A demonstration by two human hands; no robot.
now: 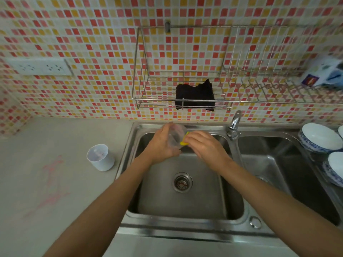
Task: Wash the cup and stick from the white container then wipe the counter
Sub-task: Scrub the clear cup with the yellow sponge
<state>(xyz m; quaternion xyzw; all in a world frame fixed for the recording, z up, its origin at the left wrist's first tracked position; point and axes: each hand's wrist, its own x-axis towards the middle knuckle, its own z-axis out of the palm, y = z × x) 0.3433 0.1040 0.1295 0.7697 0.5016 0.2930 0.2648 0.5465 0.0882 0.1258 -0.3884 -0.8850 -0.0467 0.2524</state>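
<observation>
Fingers (173, 152) of the left hand (161, 143) curl round the clear cup (175, 134) over the left basin (185, 201), the right hand (206, 145) pinching a yellow sponge (183, 141) against it, faucet (234, 125) near on the right, black cloth (194, 96) hanging above, open basin below, and the white container (101, 157) upright on the counter (55, 141) off to the left.

so the clear plastic cup (175, 136) is tipped sideways over the sink (204, 201) in the left hand (163, 145), yellow sponge (184, 140) touching it, while the white container (101, 157) stands upright on the pink-smeared grey counter (37, 145), a faint stick (97, 154) inside.
</observation>
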